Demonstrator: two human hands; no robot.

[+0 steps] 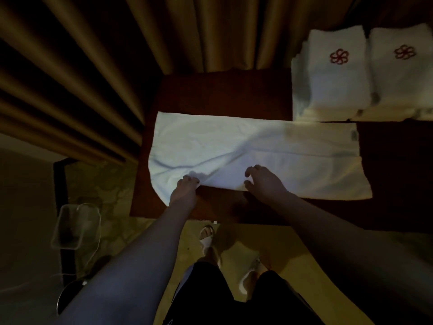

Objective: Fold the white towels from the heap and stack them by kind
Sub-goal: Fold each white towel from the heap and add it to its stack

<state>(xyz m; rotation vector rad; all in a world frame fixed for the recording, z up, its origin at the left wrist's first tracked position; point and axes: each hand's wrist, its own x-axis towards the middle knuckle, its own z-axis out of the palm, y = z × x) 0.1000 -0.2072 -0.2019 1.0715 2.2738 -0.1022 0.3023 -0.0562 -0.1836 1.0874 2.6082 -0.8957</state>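
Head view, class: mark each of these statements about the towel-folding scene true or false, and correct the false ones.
1. The flat towel lies spread on the dark table. True.
2. The left hand pinches the towel's near edge. True.
3. The right hand is lifting a folded stack. False: it rests on the flat towel's near edge.
4. The folded stacks show blue stars. False: red flower emblems.
5. The stacks sit at the table's far right. True.

Wht towel (257,148); stacks (337,73) w/ red flowers.
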